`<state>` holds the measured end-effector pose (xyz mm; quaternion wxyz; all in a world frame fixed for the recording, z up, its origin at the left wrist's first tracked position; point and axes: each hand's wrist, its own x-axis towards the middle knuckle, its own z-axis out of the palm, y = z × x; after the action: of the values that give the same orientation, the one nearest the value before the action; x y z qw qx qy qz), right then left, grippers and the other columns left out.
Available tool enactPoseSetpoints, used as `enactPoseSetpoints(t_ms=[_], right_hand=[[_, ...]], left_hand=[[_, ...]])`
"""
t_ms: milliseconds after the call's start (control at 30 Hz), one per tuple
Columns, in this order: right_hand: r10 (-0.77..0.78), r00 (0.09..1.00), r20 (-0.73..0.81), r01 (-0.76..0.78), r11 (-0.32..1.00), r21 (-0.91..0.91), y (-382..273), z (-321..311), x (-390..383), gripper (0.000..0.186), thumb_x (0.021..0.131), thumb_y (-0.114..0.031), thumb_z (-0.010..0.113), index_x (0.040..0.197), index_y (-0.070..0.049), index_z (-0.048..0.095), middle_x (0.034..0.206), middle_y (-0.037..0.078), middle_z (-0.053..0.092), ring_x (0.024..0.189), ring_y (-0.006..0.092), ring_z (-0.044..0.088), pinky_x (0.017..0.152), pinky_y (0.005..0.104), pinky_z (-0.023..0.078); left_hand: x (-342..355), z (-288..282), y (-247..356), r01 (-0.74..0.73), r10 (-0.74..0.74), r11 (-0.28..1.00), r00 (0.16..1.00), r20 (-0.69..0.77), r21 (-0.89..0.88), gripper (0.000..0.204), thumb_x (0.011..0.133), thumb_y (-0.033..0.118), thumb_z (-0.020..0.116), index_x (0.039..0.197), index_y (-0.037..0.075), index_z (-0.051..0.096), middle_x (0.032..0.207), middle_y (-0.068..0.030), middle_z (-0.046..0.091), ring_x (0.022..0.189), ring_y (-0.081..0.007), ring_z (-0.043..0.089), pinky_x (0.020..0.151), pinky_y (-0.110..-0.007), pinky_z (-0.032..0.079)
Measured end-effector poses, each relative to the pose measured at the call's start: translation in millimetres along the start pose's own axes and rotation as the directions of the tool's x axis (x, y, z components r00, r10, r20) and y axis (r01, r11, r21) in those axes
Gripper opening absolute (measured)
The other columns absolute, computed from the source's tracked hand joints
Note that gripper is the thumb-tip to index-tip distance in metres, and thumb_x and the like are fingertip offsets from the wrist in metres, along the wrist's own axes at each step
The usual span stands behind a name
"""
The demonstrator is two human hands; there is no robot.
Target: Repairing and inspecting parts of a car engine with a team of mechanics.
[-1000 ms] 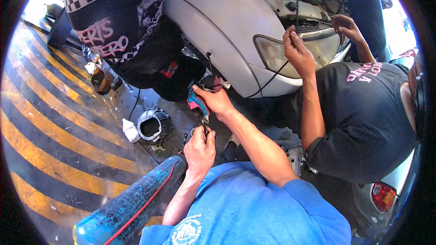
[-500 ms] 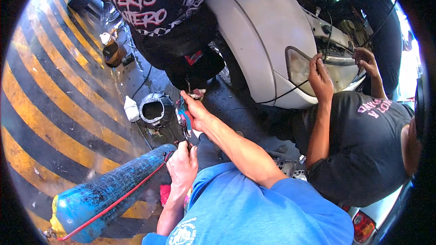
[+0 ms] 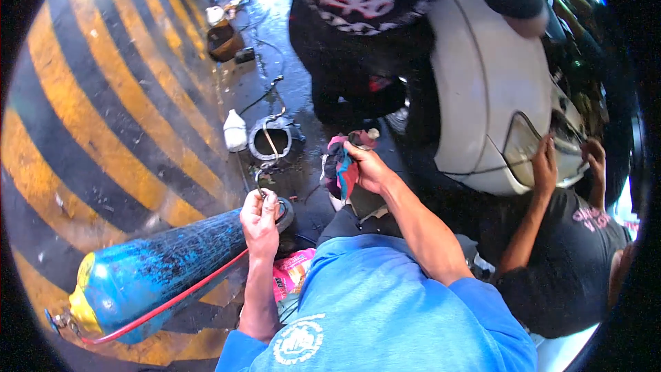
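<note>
Left hand (image 3: pixel 260 219) fisted around a thin metal hook (image 3: pixel 265 176) just beside the blue gas cylinder (image 3: pixel 158 272), right hand (image 3: pixel 365 167) gripping a bunched colourful rag (image 3: pixel 339 167) right of it, white car (image 3: pixel 482 89) beyond

Blue gas cylinder (image 3: pixel 158 279) (lying down) by white bottle (image 3: pixel 235 131).

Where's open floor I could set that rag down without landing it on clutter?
Barest patch: the yellow-and-black striped floor left of the white bottle and above the blue gas cylinder. Crowded: the dark wet strip around the round metal part, between the left hand and the right hand holding the rag.
</note>
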<state>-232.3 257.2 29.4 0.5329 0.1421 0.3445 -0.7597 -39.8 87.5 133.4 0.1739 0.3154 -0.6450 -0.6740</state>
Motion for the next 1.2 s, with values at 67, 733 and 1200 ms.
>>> enactPoseSetpoints(t_ms=[67,733,1200], right_hand=[[0.05,0.969,0.241,-0.056,0.998,0.018,9.6,40.6,10.9,0.032,0.102,-0.039,0.058,0.114,-0.011,0.067,0.102,0.007,0.073,0.084,0.0219,0.072,0.078,0.0462,0.06],[0.059,0.979,0.197,0.003,0.953,-0.303,39.6,209.4,143.0,0.04,0.1,-0.051,0.056,0.098,-0.011,0.061,0.076,0.009,0.068,0.063,0.0249,0.069,0.056,0.0396,0.058],[-0.112,0.715,0.69,0.699,0.116,-0.706,40.5,187.8,177.9,0.043,0.094,-0.045,0.064,0.11,-0.005,0.069,0.092,0.016,0.073,0.091,0.0304,0.071,0.084,0.0403,0.052]], left_hand=[[5.3,-11.8,-0.3,0.02,-0.022,0.999,0.999,-0.043,-0.039,0.012,0.101,0.017,0.062,0.098,0.006,0.058,0.071,0.0059,0.049,0.062,-0.003,0.041,0.056,-0.021,0.033],[11.3,-65.4,-17.1,-0.102,0.204,0.953,0.912,-0.356,0.285,0.018,0.1,0.017,0.064,0.09,0.003,0.057,0.071,0.0029,0.055,0.065,-0.0045,0.047,0.057,-0.024,0.038],[-45.3,-32.3,-12.3,0.11,0.014,0.967,0.878,-0.478,0.23,0.017,0.1,0.017,0.064,0.088,0.005,0.059,0.068,0.0088,0.048,0.062,-0.0004,0.037,0.053,-0.022,0.029]])
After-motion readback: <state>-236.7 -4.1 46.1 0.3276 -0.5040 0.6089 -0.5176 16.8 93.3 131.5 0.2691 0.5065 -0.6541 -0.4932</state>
